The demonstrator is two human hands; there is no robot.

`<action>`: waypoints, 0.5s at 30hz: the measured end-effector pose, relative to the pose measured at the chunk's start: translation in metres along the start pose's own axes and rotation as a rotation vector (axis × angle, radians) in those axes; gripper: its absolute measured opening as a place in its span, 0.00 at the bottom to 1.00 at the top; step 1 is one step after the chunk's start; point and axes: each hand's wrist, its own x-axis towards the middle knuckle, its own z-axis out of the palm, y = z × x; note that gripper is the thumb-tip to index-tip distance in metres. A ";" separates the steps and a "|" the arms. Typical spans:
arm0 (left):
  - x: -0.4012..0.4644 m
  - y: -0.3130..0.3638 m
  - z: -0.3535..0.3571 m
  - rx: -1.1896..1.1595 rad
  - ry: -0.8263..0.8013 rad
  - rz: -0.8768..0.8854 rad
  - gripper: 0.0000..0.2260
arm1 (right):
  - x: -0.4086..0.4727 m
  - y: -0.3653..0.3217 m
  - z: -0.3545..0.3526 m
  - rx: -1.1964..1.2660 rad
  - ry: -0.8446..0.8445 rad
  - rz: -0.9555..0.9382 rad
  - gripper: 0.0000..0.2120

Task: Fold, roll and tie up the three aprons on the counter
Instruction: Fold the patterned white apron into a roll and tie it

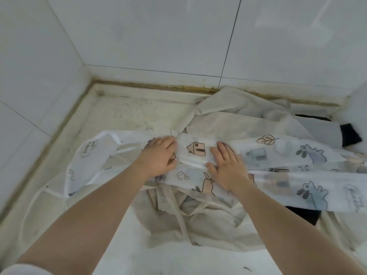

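A thin white apron (278,161) printed with houses, leaves and blue animals lies folded into a long band across the counter. My left hand (159,154) presses flat on it near its left end, and my right hand (228,165) presses flat just right of a house print. Its white straps (49,192) loop out to the left. A crumpled beige apron (208,221) lies under it, with its straps trailing toward me. A dark apron (349,134) peeks out at the far right, mostly hidden.
The pale counter (127,112) sits in a corner, with white tiled walls (139,36) at the back and on the left. A grimy seam runs along the wall joint. Bare counter shows at the back left and near the front edge.
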 end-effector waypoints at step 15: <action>-0.010 -0.036 0.003 -0.542 0.184 0.098 0.14 | 0.040 -0.093 -0.003 -0.091 -0.011 -0.127 0.35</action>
